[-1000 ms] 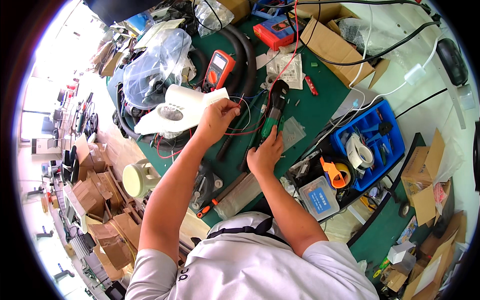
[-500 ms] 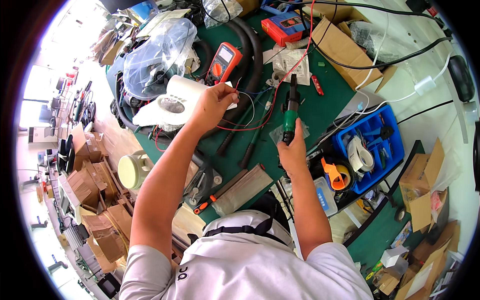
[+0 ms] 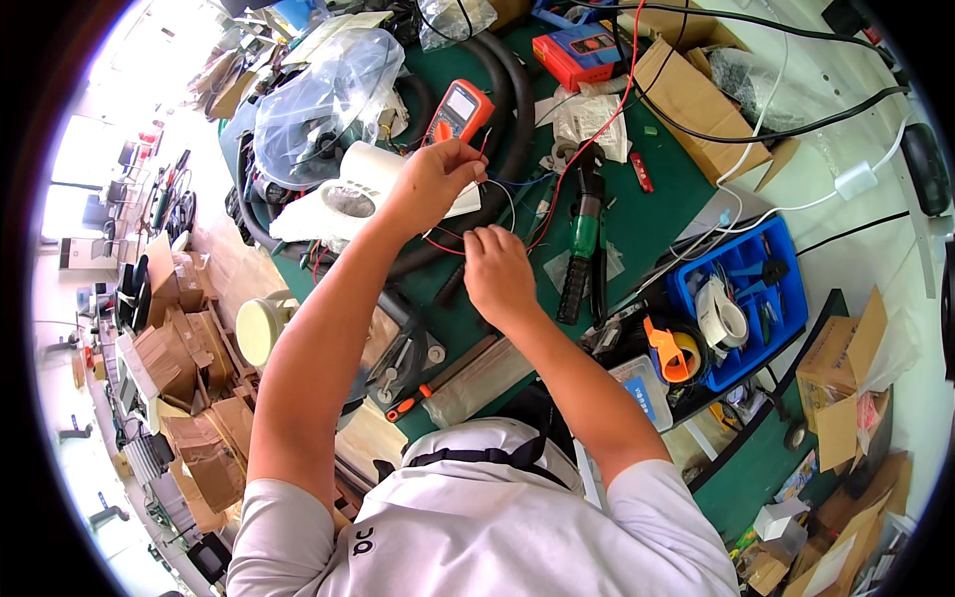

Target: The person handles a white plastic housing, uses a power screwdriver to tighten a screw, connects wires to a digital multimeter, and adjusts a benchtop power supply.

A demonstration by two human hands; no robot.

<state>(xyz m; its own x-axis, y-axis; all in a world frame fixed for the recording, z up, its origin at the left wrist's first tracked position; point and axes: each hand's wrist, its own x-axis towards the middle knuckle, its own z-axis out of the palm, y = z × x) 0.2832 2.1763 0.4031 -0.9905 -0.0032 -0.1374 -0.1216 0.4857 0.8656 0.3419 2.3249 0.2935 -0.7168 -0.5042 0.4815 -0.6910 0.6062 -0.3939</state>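
Note:
My left hand (image 3: 433, 184) pinches a thin wire above a white paper roll (image 3: 363, 174), next to an orange multimeter (image 3: 456, 111). My right hand (image 3: 494, 269) is lower and right of it, fingers curled beside a red wire (image 3: 539, 235); what they hold is hidden. A green-and-black hand tool (image 3: 584, 234) lies right of it on the green mat (image 3: 652, 219). A small red object (image 3: 642, 173) sits near the tool's head. Black hoses (image 3: 519, 90) curve behind the multimeter.
A blue parts tray (image 3: 776, 328) and an orange tape dispenser (image 3: 667, 353) stand right. An open carton (image 3: 696, 119) with cables over it is at back right, a clear plastic bundle (image 3: 308, 109) back left. A cream container (image 3: 257, 328) and stacked cardboard (image 3: 194, 438) are left.
My right hand has let go of the green tool, which now lies on the mat, and moved left toward my left hand. My left hand has risen slightly in view.

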